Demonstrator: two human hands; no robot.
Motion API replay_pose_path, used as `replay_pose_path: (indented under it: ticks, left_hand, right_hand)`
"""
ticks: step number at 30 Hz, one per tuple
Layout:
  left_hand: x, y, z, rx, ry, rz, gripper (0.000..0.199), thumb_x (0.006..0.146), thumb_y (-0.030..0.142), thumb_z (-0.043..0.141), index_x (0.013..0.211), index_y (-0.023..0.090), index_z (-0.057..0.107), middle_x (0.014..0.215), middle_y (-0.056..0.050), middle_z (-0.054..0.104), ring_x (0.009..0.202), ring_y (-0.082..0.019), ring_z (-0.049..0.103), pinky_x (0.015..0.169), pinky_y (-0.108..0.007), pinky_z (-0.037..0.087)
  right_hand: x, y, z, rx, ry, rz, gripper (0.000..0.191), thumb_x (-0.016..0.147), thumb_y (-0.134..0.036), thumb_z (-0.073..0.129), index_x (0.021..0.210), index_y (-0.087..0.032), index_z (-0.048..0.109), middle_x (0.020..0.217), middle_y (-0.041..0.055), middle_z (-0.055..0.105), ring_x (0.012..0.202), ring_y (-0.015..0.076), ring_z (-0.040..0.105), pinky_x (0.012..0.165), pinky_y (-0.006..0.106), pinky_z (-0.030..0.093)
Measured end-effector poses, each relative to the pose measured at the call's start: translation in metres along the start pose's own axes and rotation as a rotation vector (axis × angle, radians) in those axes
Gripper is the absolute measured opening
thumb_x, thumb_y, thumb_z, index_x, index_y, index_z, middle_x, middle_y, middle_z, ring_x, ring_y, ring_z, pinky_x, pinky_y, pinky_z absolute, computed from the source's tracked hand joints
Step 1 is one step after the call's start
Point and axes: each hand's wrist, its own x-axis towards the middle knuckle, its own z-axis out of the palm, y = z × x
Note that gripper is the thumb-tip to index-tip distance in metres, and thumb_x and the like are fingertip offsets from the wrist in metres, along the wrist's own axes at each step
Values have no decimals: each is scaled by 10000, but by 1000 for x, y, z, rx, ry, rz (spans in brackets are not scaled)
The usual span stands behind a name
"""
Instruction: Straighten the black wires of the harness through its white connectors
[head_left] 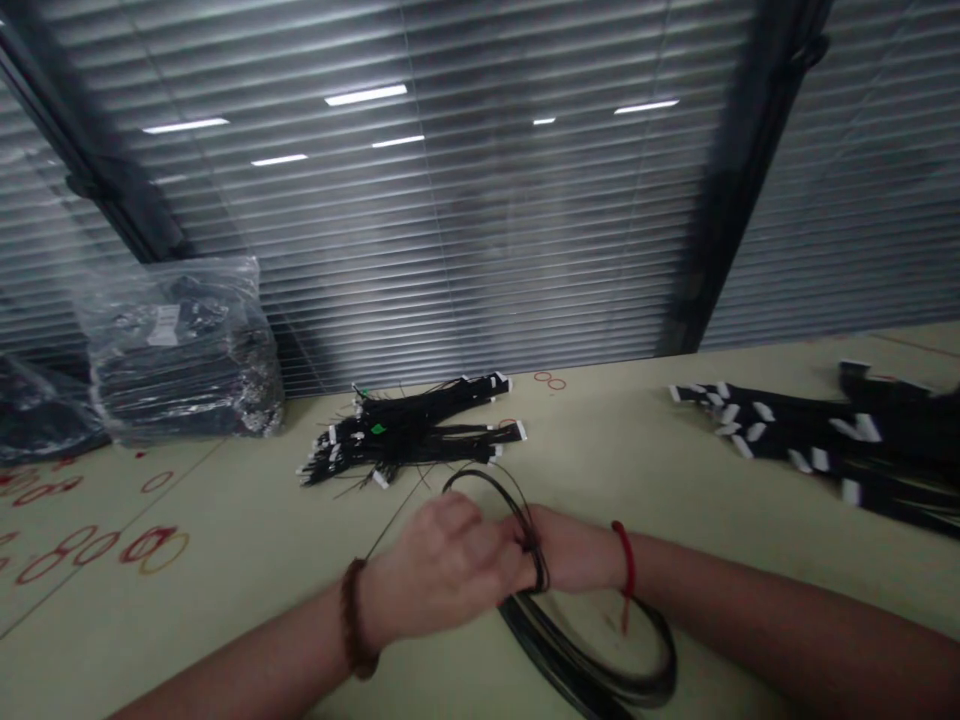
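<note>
A looped bundle of thin black cables passes through my two hands, which meet at the middle of the table's near side. My left hand, with a brown bracelet at the wrist, is closed, its fingers wrapped round part of the bundle. Just beside it my right hand, with a red string at the wrist, is closed on the same cables. Its fingers are partly hidden behind the left hand and a cable loop. One loop rises above the hands, and a larger one hangs below them to the right.
Beyond my hands lie black cable bundles with white connectors; more bundles lie at the right. Clear plastic bags of cables stand at the back left. Red rubber bands are scattered on the left. Window blinds border the table.
</note>
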Motion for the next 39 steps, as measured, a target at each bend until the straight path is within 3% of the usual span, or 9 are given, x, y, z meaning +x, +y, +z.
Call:
replay_pose_path:
  ticks: [2, 6, 8, 15, 18, 23, 28, 34, 39]
  left_hand:
    - [-2, 16, -11, -37, -170, 87, 171, 882, 141, 472, 1032, 217, 505, 926, -63, 625, 842, -211, 586, 786, -348, 473]
    - [-12, 35, -5, -333, -413, -578, 134, 940, 231, 343, 966, 166, 457, 833, -87, 603, 699, -208, 571, 616, -337, 462]
    - [-20, 35, 6, -594, -399, -821, 165, 945, 306, 348, 944, 174, 446, 801, -66, 585, 690, -186, 551, 606, -309, 453]
    - [-29, 23, 15, -1273, -408, -1105, 330, 815, 485, 503, 897, 176, 424, 661, 16, 500, 445, -90, 435, 346, -174, 327]
    - [-24, 20, 9, -1415, -455, -1146, 306, 783, 449, 548, 859, 165, 464, 684, 5, 520, 472, -99, 496, 341, -170, 370]
    - [-21, 19, 7, -1453, -401, -1156, 218, 814, 353, 551, 845, 142, 511, 648, 22, 489, 529, -115, 553, 411, -190, 448]
    - [-22, 17, 10, -1494, -360, -1151, 269, 803, 385, 585, 862, 132, 518, 721, 2, 523, 625, -147, 606, 480, -230, 511]
    - [-24, 15, 12, -1466, -373, -1174, 289, 813, 407, 570, 867, 127, 519, 595, 26, 532, 497, -112, 568, 458, -212, 480]
    - [-24, 14, 10, -1465, -342, -1186, 238, 816, 367, 554, 831, 135, 504, 575, 21, 555, 448, -91, 544, 428, -184, 424]
  right_hand:
    - [0, 1, 1, 59, -20, -30, 260, 873, -318, 596, 746, -99, 533, 687, -27, 495, 608, 84, 497, 573, 213, 441]
    - [-1, -1, 4, 145, -67, -51, 276, 870, -351, 595, 757, -108, 527, 687, -24, 492, 598, 81, 483, 579, 220, 433]
    - [-3, -2, 4, 172, -66, -38, 291, 856, -378, 605, 768, -112, 528, 698, -17, 496, 614, 87, 486, 594, 231, 435]
    - [-12, -1, -8, 273, 28, 7, 534, 734, -525, 677, 1034, -121, 499, 733, -39, 398, 607, 54, 353, 521, 173, 281]
    - [-11, 2, -10, 268, 9, -3, 541, 606, -359, 810, 994, -121, 518, 682, -66, 366, 572, 43, 319, 478, 157, 244]
    - [-9, 0, -3, 215, 124, -40, 294, 749, -337, 712, 807, -107, 539, 613, -58, 413, 545, 45, 329, 478, 166, 254]
    - [-10, -7, 3, 163, 232, -69, 347, 795, -365, 677, 660, -118, 474, 579, -59, 364, 545, 47, 285, 483, 172, 233]
    - [-10, -8, 3, 268, 112, -89, 448, 853, -535, 541, 1005, -116, 500, 772, 5, 496, 654, 78, 451, 590, 206, 376]
    - [-11, -3, 3, 268, 133, -100, 322, 903, -448, 508, 910, -130, 456, 644, -44, 443, 537, 49, 373, 502, 173, 306]
